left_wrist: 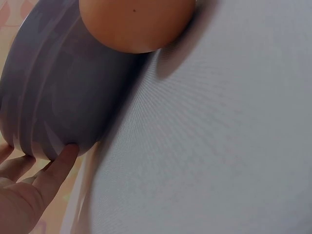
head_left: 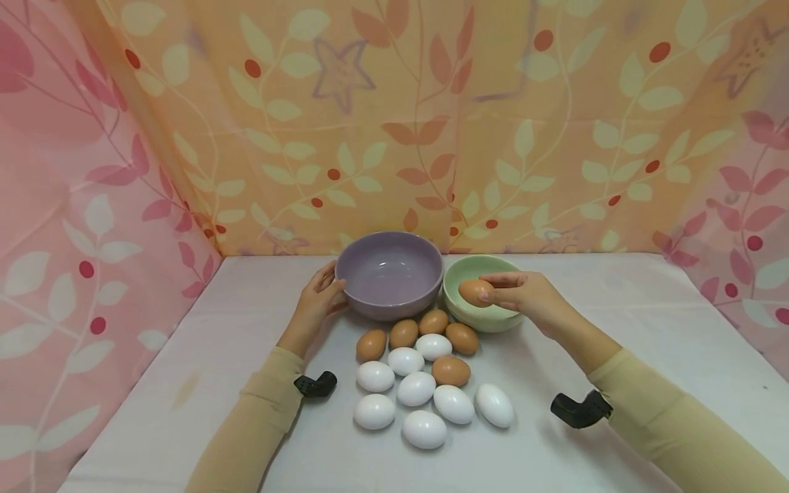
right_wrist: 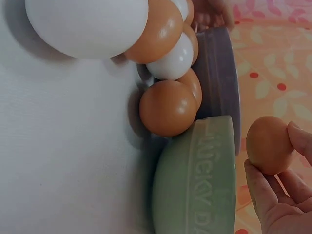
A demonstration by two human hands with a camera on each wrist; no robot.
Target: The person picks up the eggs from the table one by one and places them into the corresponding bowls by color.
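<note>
Over the green bowl point(head_left: 493, 322), my right hand point(head_left: 524, 294) pinches a brown egg point(head_left: 475, 292) between thumb and fingers. The right wrist view shows the same brown egg point(right_wrist: 269, 145) at the fingertips, beyond the bowl's rim. My left hand point(head_left: 320, 291) rests its fingers against the outer left side of the purple bowl point(head_left: 391, 308). In the left wrist view, spread fingertips point(left_wrist: 70, 151) touch the purple bowl's outer wall point(left_wrist: 73, 92). Several brown eggs point(head_left: 371, 346) and several white eggs point(head_left: 416, 389) lie on the table before the bowls.
The two bowls stand side by side at the back of the white-covered table point(head_left: 246, 301). Behind them hangs a patterned orange curtain point(head_left: 394, 185), with pink cloth point(head_left: 80, 205) on both sides. A black wrist device point(head_left: 316, 385) sits on each sleeve.
</note>
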